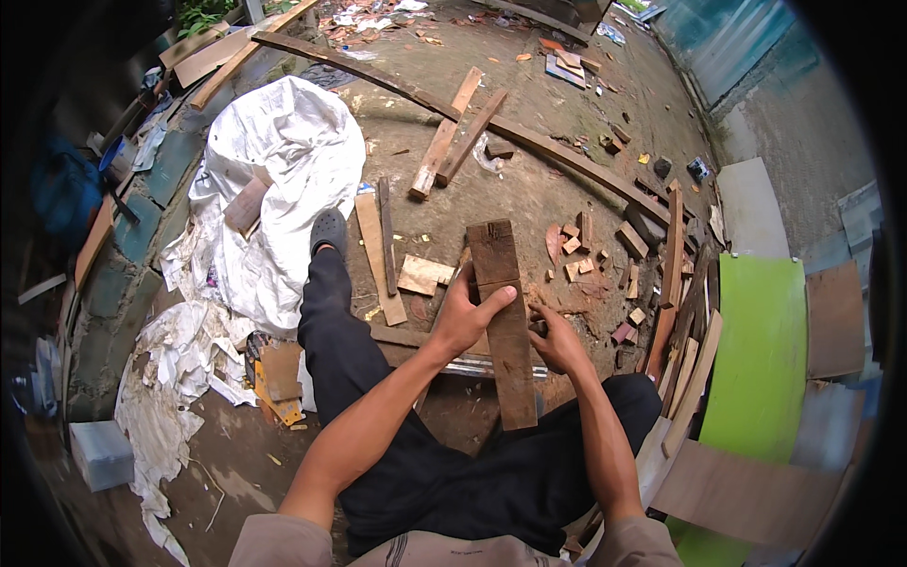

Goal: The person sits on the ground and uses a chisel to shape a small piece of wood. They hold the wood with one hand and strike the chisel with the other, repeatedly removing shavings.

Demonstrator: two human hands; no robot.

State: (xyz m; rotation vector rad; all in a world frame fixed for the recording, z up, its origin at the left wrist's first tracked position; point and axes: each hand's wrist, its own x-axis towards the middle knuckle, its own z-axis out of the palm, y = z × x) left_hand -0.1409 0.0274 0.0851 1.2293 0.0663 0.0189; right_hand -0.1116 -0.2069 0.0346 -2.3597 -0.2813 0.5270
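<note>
A dark brown wooden board [511,364] stands out in front of me, tilted, with its lower end above my lap. My left hand [460,319] grips it from the left side, the thumb lying across its face. A thin line crosses the board just above that thumb. Close to the board's right edge is my right hand [559,344], its fingers curled. Whatever those fingers may hold is too small to make out. Behind the board, near my left hand, a light wood offcut [424,275] with a notch lies on the ground.
A long wooden beam [557,151] crosses the ground ahead. Several small wood blocks [631,240] lie to the right, beside leaning strips [693,386] and a green panel [756,359]. At left, a white sack [283,123] carries a wood block [248,205]. My left foot rests beside it.
</note>
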